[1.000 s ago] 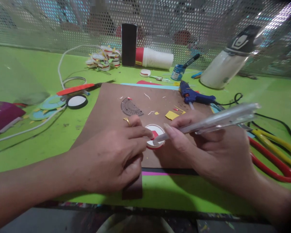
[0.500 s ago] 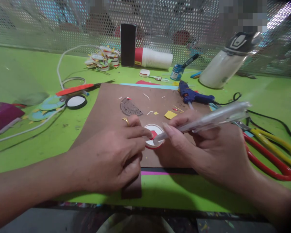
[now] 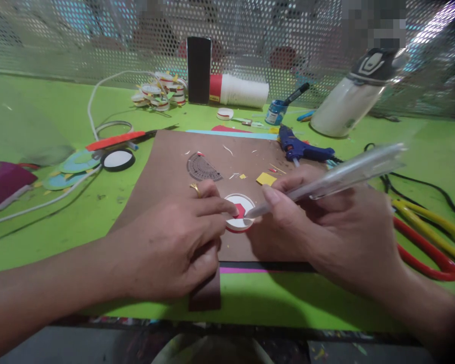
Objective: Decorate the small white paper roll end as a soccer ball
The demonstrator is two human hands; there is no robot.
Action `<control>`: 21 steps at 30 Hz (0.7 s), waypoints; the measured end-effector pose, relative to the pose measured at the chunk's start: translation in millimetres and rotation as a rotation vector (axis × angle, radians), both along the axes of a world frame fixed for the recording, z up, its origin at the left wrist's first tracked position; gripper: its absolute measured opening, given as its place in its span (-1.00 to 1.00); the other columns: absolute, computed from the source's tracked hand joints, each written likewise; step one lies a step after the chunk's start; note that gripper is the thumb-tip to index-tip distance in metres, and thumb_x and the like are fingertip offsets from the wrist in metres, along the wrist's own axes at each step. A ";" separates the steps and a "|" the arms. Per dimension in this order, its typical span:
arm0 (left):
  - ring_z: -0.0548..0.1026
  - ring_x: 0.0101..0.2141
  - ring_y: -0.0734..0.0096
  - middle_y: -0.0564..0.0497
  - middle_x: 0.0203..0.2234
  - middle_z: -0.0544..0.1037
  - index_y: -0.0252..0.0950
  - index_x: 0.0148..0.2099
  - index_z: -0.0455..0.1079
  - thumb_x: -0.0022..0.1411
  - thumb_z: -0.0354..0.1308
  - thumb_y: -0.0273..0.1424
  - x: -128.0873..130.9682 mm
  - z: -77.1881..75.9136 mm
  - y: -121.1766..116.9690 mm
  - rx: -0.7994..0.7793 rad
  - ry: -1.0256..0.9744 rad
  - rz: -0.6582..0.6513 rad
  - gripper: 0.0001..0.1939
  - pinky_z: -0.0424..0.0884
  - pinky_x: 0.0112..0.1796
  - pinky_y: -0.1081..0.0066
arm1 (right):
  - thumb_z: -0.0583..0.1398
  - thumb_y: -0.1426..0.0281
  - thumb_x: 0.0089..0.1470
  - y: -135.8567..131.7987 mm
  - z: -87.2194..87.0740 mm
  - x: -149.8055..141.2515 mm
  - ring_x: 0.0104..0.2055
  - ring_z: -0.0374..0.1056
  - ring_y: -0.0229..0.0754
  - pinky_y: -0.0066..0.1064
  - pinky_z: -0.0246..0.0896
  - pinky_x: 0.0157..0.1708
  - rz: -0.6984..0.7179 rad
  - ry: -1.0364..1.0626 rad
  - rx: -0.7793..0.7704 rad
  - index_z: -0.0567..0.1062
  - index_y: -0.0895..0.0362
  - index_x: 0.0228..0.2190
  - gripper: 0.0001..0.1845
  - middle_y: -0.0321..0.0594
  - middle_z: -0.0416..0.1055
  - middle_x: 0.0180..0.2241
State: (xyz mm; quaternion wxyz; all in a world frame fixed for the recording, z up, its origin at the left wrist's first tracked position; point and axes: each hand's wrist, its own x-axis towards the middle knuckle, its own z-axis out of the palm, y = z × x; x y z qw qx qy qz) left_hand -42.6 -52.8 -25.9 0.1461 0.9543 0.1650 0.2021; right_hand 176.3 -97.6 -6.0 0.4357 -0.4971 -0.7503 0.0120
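My left hand [image 3: 178, 237] has its fingers curled, with a fingertip pressing a small red paper shape [image 3: 241, 210] onto a round white paper disc [image 3: 235, 223] with a red edge. The red shape looks many-sided, and the fingertip covers its left part. In my right hand [image 3: 326, 227], the fingers are closed round a clear-barrelled pen [image 3: 349, 169]. Its tip meets the disc at the right edge of the red shape. Beneath both hands lies a brown sheet [image 3: 167, 167]. A grey protractor [image 3: 202, 167] rests beyond my left hand, and a yellow paper piece [image 3: 266, 178] beyond the disc.
A blue glue gun [image 3: 303, 149] and scissors [image 3: 426, 253] with red and yellow handles lie on the right. Farther back stand a bottle [image 3: 349, 103], a blue jar [image 3: 276, 114] and a phone [image 3: 199, 71]. An orange cutter [image 3: 116, 140] and a white cable [image 3: 89, 108] are left.
My right hand has shifted to the right with the pen, whose tip slid along the red shape's edge and whose back end rose. More of the red shape shows. My left hand stays nearly still.
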 end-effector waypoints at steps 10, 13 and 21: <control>0.38 -0.30 0.28 -0.06 -0.31 0.50 -0.24 -0.30 0.23 0.28 -0.02 -0.57 2.9 1.3 -3.1 0.085 0.026 0.009 -0.86 0.32 -0.13 0.23 | 0.30 0.35 0.18 5.5 -2.9 3.6 -0.56 0.39 -0.32 -0.43 0.28 -0.48 -0.115 0.120 0.018 0.54 0.06 -0.41 -0.88 -0.40 0.51 -0.54; 0.33 -0.36 0.26 0.00 -0.38 0.45 -0.21 -0.24 0.19 0.24 -0.04 -0.55 0.3 0.0 -3.1 0.061 0.053 0.034 -0.88 0.29 -0.27 0.26 | 0.29 0.42 0.15 9.5 0.1 4.8 -0.59 0.37 -0.32 -0.47 0.26 -0.56 -0.063 0.166 -0.033 0.52 0.06 -0.46 -0.87 -0.41 0.48 -0.58; 0.40 -0.35 0.32 0.01 -0.29 0.43 -0.21 -0.11 0.19 0.27 -0.03 -0.53 1.6 8.5 6.4 -0.054 0.015 0.159 -0.83 0.30 -0.33 0.35 | 0.25 0.47 0.11 0.1 4.2 1.2 -0.65 0.32 -0.31 -0.48 0.22 -0.63 -0.028 0.180 -0.070 0.46 0.07 -0.53 -0.81 -0.41 0.40 -0.66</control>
